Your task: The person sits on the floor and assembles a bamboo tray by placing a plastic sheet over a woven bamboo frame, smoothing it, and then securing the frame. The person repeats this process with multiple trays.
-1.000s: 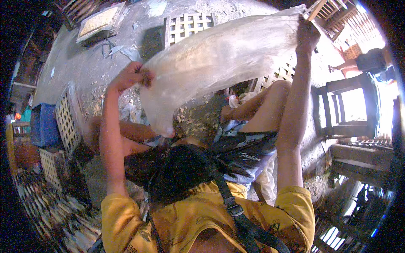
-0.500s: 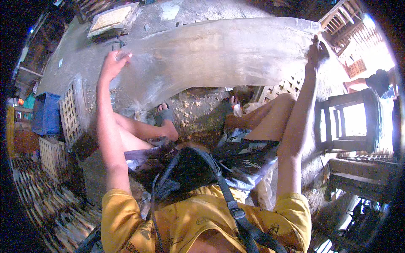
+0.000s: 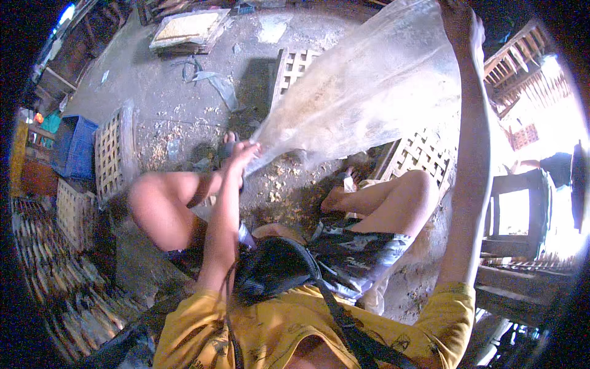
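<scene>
A large, cloudy see-through plastic sheet (image 3: 362,86) stretches slantwise in front of me, from low left to high right. Its lower left corner is bunched together in the fingers of my left hand (image 3: 241,155), near my left foot. My right hand (image 3: 462,21) is raised at the top of the picture and grips the sheet's far upper end; shadow darkens its fingers. Brownish smears show on the plastic. Part of a pale lattice crate (image 3: 298,64) is hidden behind the sheet.
Another lattice panel (image 3: 415,157) lies by my right knee, and one (image 3: 109,150) stands at left beside a blue crate (image 3: 75,144). A flat pale stack (image 3: 190,29) and a plastic strip (image 3: 221,89) lie farther off. At right stands a wooden stool (image 3: 522,209). Crumbs litter the floor.
The sheet has gone from stretched level to slanting and bunched. My left hand came inward and nearer, my right hand went up and farther. A lattice crate and plastic strip are now uncovered.
</scene>
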Action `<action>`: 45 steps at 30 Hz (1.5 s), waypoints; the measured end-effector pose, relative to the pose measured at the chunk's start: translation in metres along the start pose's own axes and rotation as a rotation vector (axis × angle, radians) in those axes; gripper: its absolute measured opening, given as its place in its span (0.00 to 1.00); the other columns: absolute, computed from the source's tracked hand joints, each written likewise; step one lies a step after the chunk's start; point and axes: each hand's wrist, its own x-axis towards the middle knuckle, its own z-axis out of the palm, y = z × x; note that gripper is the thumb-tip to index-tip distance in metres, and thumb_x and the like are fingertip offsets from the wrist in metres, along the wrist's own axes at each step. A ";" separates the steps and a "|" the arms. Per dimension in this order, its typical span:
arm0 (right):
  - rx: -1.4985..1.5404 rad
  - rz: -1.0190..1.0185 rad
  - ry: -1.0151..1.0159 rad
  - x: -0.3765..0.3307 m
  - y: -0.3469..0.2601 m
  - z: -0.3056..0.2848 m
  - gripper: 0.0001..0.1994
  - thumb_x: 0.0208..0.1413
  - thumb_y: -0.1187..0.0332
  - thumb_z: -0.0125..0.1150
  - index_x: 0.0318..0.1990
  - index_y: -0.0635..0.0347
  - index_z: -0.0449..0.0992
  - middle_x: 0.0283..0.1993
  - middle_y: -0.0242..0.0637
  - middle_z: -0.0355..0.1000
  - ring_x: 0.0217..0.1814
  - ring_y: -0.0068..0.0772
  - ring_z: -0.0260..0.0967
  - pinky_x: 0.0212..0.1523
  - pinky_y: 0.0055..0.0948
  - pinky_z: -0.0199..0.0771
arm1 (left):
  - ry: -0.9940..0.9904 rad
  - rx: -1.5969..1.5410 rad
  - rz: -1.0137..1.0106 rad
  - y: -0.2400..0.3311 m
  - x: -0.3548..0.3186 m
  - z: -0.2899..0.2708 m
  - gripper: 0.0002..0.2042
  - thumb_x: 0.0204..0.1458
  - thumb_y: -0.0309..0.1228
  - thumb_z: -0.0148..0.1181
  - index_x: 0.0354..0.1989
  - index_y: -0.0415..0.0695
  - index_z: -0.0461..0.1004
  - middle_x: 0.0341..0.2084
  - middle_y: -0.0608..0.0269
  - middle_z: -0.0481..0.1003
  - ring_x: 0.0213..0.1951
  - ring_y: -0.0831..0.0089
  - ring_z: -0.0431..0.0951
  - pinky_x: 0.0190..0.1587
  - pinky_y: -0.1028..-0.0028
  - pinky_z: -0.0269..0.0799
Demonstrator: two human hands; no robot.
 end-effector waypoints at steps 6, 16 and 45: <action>0.260 -0.114 -0.031 -0.010 -0.084 0.139 0.17 0.61 0.53 0.60 0.47 0.57 0.80 0.42 0.55 0.79 0.44 0.63 0.76 0.45 0.57 0.75 | -0.009 0.173 -0.234 -0.104 0.003 0.002 0.10 0.54 0.36 0.65 0.35 0.42 0.86 0.26 0.64 0.83 0.28 0.77 0.80 0.32 0.72 0.74; 0.500 -0.289 -0.006 -0.040 -0.160 0.437 0.18 0.64 0.52 0.58 0.51 0.54 0.80 0.51 0.45 0.79 0.56 0.54 0.73 0.57 0.53 0.69 | 0.170 -0.116 -0.361 -0.134 0.013 0.010 0.09 0.59 0.30 0.61 0.34 0.38 0.83 0.27 0.65 0.83 0.31 0.75 0.81 0.39 0.72 0.75; 0.087 -0.060 -0.749 -0.242 -0.136 0.613 0.27 0.58 0.37 0.57 0.45 0.52 0.84 0.39 0.51 0.82 0.47 0.56 0.80 0.50 0.50 0.78 | 0.234 0.019 -0.255 -0.120 0.026 -0.001 0.12 0.55 0.28 0.65 0.46 0.36 0.77 0.46 0.57 0.81 0.46 0.65 0.81 0.50 0.68 0.75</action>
